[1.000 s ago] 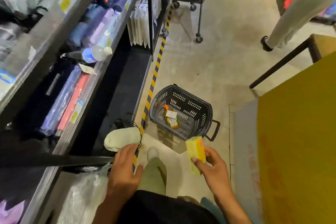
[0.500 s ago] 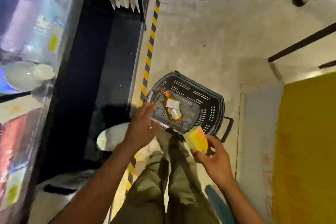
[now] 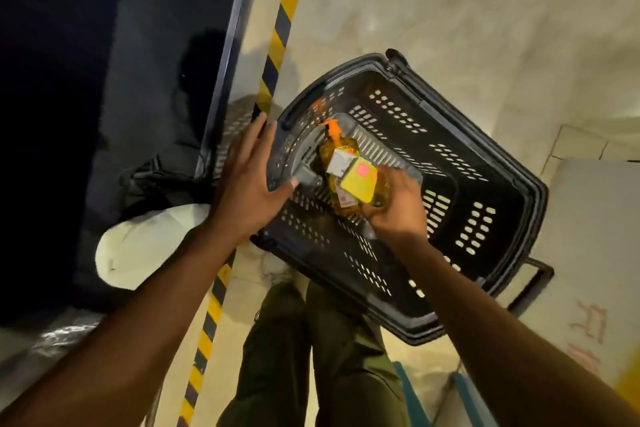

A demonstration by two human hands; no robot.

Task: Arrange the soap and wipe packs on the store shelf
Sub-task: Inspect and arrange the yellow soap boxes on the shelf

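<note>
Both hands have dropped into the black shopping basket (image 3: pixel 509 205): the right hand (image 3: pixel 398 210) grips the yellow soap box (image 3: pixel 360 182) just above its floor, against the orange-pump soap bottle (image 3: pixel 334 146) lying there. At the basket's left rim the left hand (image 3: pixel 247 184) hovers spread and empty, probably gathering more stock for shelving.

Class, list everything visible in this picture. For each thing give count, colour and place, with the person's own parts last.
Shopping basket: one, black, on the floor, centre-right.
Pump bottle: one, amber with orange pump, lying in the basket.
Small box: one, white, on the bottle.
Yellow box: one, yellow with pink sticker, held over the basket.
Hazard tape: one strip, yellow-black, on the floor.
Shelf base: one, dark, left.
Rounded object: one, white, left of the tape.
Trousers: olive, bottom centre.
Left hand: open, at the basket's rim.
Right hand: grips the yellow box.
</note>
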